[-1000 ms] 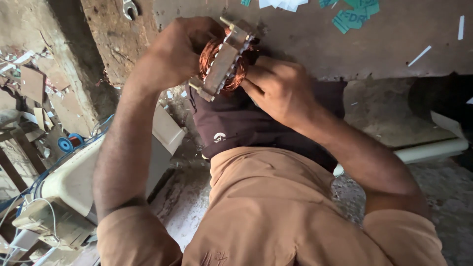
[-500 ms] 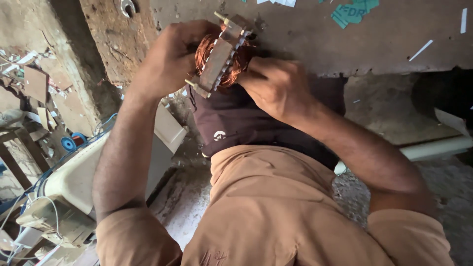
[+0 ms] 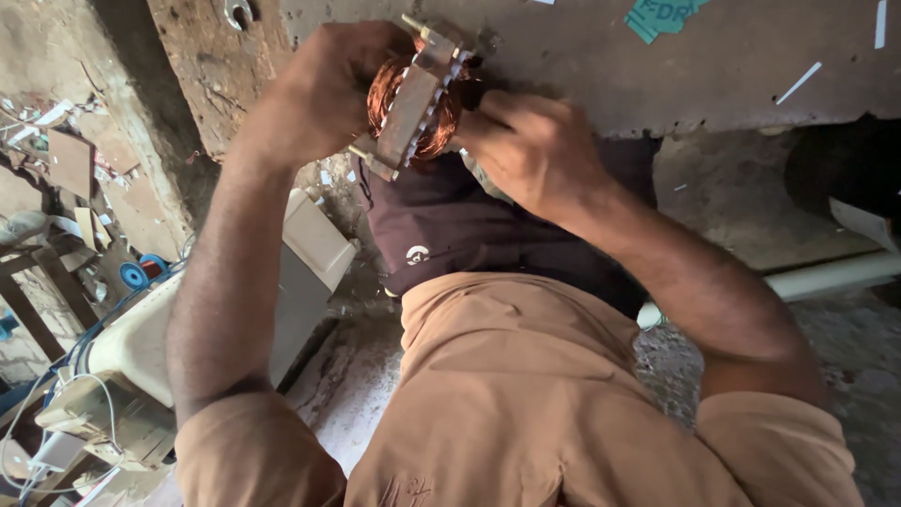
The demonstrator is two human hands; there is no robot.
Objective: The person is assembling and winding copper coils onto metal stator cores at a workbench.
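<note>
The motor stator (image 3: 413, 99), a stack of grey steel plates with copper windings bulging from both faces, is held up in front of the person, over the lap and against the edge of the worktop (image 3: 713, 66). The left hand (image 3: 319, 89) is clamped round its far side, fingers wrapped over the copper, and bears its weight. The right hand (image 3: 535, 145) has its fingers drawn together at the near face of the coil, pressing or picking at the wire there; whether they pinch a strand I cannot tell, since the fingertips are hidden against the winding.

To do this well, I judge the left hand should grip the steel stack rather than squeeze the copper, so the enamel is not scuffed, and keep the stator steady and tilted so the worked face is in sight. The right fingers should move short lengths of wire at a time, without sharp bends.

Below the hands lie the dark cloth (image 3: 469, 225) and tan trousers (image 3: 526, 394). To the left stands a cream plastic casing (image 3: 141, 338) with blue and white leads. Farther off, the worktop carries scraps of teal paper (image 3: 662, 19) and white slips (image 3: 798, 83).
</note>
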